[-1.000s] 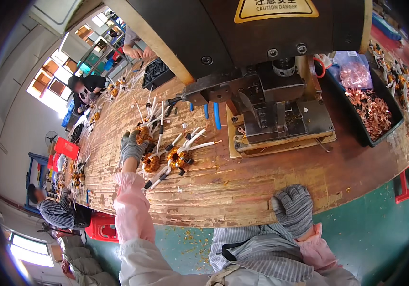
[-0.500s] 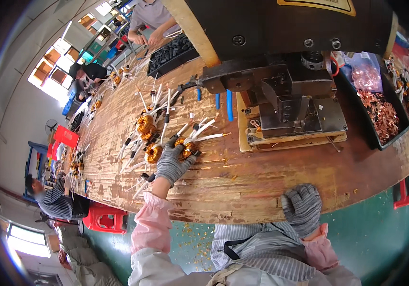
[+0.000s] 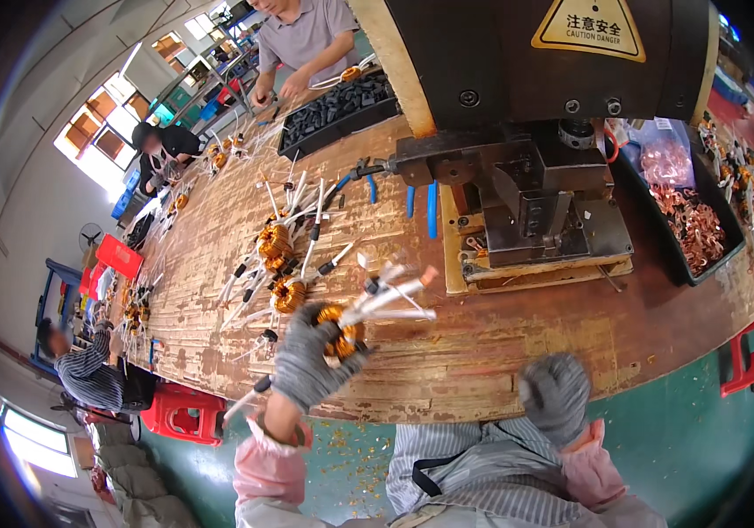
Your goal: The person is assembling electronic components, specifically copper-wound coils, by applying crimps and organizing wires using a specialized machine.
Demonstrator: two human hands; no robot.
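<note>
My left hand (image 3: pixel 314 356), in a grey knitted glove, is closed around a copper-wound ring coil (image 3: pixel 342 334). The coil hangs over the near part of the table, its white leads (image 3: pixel 395 299) pointing right and blurred by motion. Left of and beyond the hand lies a pile of similar coils (image 3: pixel 275 246) with white leads and black sleeves. At the table's front edge my right hand (image 3: pixel 556 396), also gloved, has its fingers curled in. Whatever it may hold is hidden. Beyond it stands a black press (image 3: pixel 527 211) on a metal base.
A black tray of copper pieces (image 3: pixel 689 224) sits right of the press. Farther back is a tray of black parts (image 3: pixel 333 114), with a co-worker (image 3: pixel 307 44) behind it. Blue-handled pliers (image 3: pixel 431 211) lie beside the press. Red stools (image 3: pixel 185 409) stand at the table's sides.
My left hand has lifted a coil from the pile and drawn it nearer to me, its leads swinging. The right hand stays at the table edge. The view has shifted slightly.
</note>
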